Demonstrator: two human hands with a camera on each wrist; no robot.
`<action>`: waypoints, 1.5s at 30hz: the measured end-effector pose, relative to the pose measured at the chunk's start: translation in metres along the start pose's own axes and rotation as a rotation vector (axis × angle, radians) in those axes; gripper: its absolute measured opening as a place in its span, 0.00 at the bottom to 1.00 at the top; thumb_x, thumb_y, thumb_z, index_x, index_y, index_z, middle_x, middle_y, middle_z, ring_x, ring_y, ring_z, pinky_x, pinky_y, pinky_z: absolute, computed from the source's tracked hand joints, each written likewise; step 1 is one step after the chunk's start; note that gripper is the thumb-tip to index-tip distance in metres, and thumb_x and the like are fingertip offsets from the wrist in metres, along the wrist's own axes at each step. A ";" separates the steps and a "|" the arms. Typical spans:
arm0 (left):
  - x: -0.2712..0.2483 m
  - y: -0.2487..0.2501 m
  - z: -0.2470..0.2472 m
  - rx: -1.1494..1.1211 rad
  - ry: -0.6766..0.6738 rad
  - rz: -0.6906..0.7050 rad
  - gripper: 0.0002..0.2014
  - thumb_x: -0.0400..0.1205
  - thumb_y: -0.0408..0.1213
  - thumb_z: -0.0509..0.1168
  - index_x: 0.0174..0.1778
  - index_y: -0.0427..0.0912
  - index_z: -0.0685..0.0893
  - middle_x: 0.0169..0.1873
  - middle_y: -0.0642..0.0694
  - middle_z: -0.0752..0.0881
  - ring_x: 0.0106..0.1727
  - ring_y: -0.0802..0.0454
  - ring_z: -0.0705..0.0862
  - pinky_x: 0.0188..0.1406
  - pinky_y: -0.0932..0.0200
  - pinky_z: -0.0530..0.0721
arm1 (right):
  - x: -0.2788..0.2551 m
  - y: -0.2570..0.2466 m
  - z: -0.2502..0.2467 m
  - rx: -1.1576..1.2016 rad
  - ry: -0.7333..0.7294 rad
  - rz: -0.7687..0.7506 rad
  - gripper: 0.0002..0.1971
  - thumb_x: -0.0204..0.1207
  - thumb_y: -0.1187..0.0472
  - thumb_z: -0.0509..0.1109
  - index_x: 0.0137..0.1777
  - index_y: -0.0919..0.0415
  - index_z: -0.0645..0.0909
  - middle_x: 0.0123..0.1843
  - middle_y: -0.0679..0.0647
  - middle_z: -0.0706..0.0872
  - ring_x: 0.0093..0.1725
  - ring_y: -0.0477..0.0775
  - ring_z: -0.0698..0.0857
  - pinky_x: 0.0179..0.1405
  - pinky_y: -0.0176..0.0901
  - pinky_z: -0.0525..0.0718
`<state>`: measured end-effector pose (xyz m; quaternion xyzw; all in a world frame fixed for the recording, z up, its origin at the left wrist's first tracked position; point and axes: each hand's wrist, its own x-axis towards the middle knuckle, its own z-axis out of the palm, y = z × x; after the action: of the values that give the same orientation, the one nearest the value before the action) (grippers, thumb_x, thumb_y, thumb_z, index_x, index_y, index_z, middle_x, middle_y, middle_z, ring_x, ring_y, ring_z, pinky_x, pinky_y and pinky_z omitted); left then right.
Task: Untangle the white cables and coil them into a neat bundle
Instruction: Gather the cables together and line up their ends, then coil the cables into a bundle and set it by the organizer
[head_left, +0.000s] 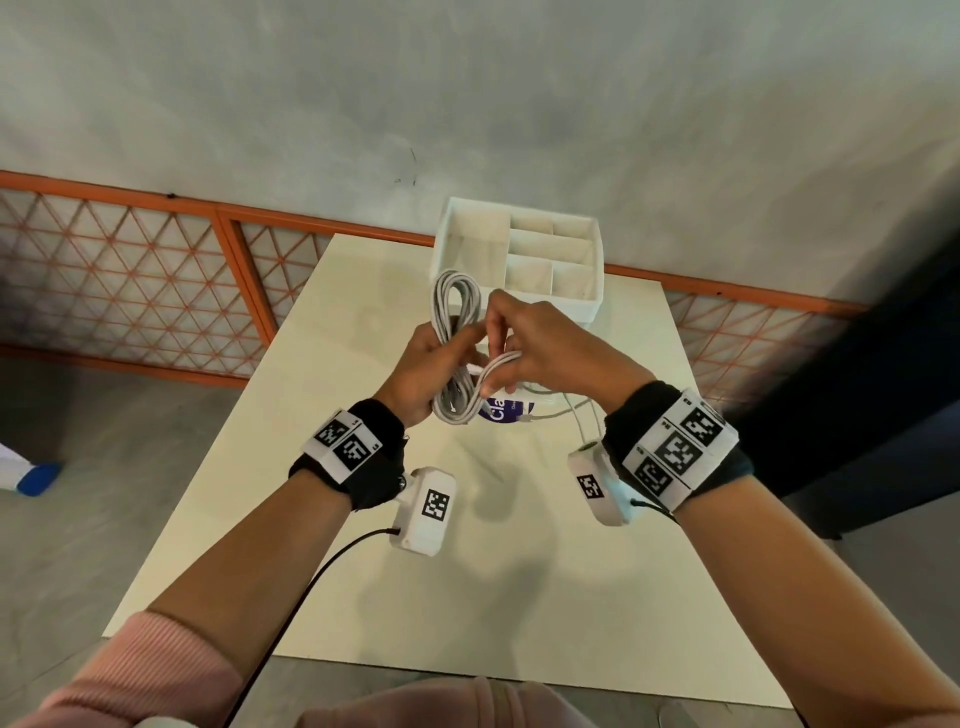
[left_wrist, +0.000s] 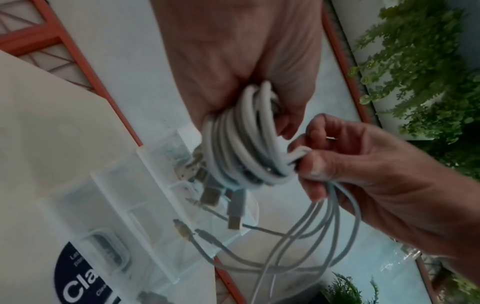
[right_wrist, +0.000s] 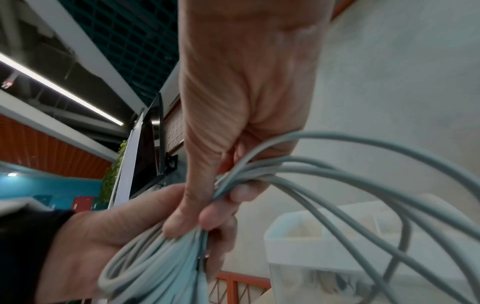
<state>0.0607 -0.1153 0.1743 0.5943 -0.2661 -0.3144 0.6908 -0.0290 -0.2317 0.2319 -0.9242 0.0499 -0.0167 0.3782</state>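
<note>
I hold a bundle of white cables (head_left: 442, 312) upright above the table, wound into a long figure-eight coil. My left hand (head_left: 426, 364) grips the coil around its middle. My right hand (head_left: 535, 343) pinches a few strands (head_left: 501, 364) that cross the coil's waist. In the left wrist view the coil (left_wrist: 233, 144) sits in my left palm (left_wrist: 233, 61), and my right hand (left_wrist: 350, 164) holds strands beside it. Loose loops (left_wrist: 311, 236) and grey USB plugs (left_wrist: 235, 207) hang below. The right wrist view shows my right thumb (right_wrist: 182, 218) pressing on the coil (right_wrist: 155, 267).
A white divided organizer box (head_left: 441, 249) stands at the table's far edge, just beyond my hands. Under my hands lies a clear plastic box (left_wrist: 130, 205) with a dark "Cla" label (head_left: 498, 410). More white cable (head_left: 576, 410) trails on the cream table (head_left: 363, 519). An orange lattice fence (head_left: 130, 270) runs behind.
</note>
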 end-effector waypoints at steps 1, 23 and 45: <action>-0.001 0.000 0.002 -0.010 -0.029 -0.004 0.11 0.84 0.35 0.62 0.38 0.37 0.85 0.27 0.45 0.88 0.30 0.49 0.88 0.28 0.59 0.85 | 0.000 -0.002 -0.001 -0.025 0.006 0.004 0.24 0.61 0.67 0.83 0.44 0.62 0.68 0.39 0.63 0.86 0.30 0.56 0.87 0.31 0.43 0.83; -0.004 0.001 -0.011 0.253 -0.335 -0.152 0.19 0.85 0.41 0.61 0.26 0.46 0.83 0.18 0.46 0.80 0.16 0.53 0.74 0.22 0.61 0.78 | -0.009 0.032 0.005 0.016 0.089 0.030 0.37 0.57 0.58 0.86 0.48 0.59 0.56 0.46 0.53 0.65 0.32 0.46 0.66 0.25 0.29 0.73; -0.020 -0.012 -0.002 0.224 -0.309 -0.348 0.27 0.84 0.61 0.49 0.34 0.41 0.76 0.19 0.47 0.75 0.17 0.54 0.66 0.22 0.64 0.76 | -0.019 0.023 -0.005 -0.097 -0.111 0.082 0.23 0.82 0.44 0.59 0.37 0.62 0.83 0.31 0.55 0.81 0.31 0.48 0.75 0.38 0.40 0.74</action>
<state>0.0472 -0.1003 0.1625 0.6489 -0.2957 -0.4840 0.5071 -0.0501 -0.2489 0.2195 -0.9382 0.0676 0.0526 0.3354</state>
